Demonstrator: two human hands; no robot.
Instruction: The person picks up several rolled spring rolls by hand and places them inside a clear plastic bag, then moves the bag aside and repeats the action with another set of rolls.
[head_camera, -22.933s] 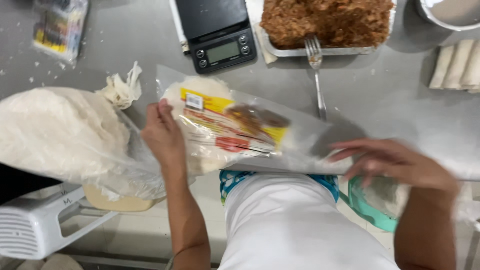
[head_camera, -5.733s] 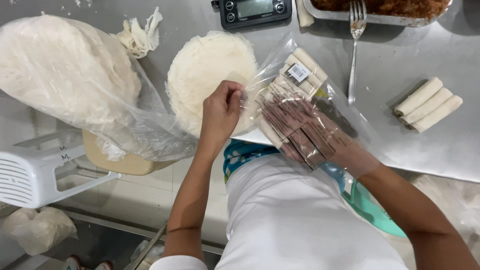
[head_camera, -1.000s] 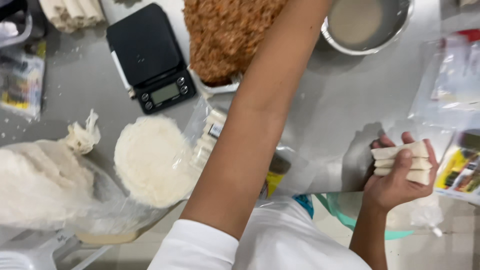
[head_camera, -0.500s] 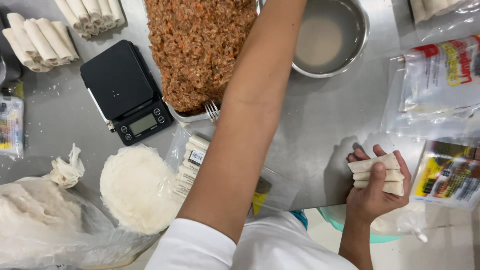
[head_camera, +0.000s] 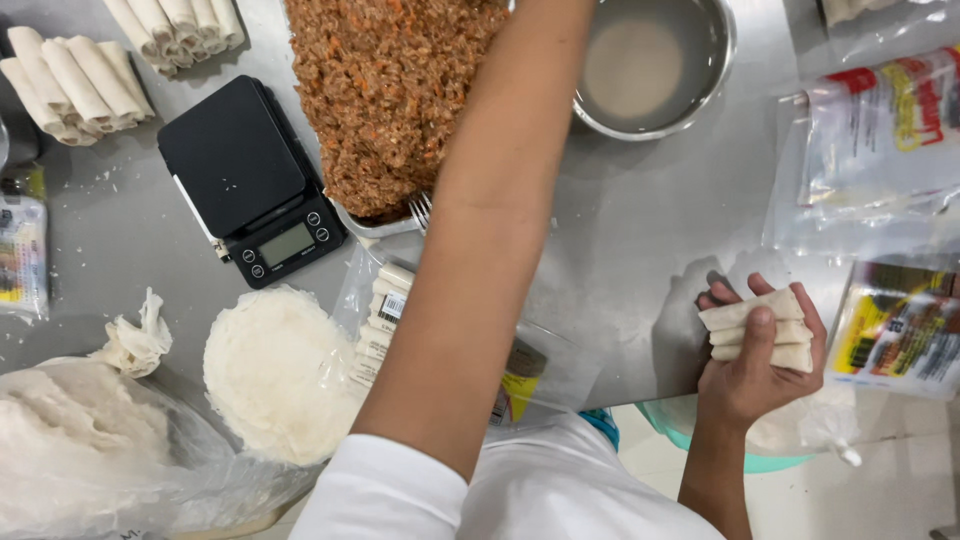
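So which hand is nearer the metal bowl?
Left. Its arm reaches up past the metal bowl, hand out of frame; the right hand holds rolls well below it.

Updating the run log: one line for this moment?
right hand: holds three rolled wraps | left hand: out of frame, arm reaching over filling tray

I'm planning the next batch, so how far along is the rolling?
Done: finished rolls lie piled beside the scale. In hand: the right hand holds three rolls; the left arm reaches up out of view. Left: much filling and a wrapper stack.
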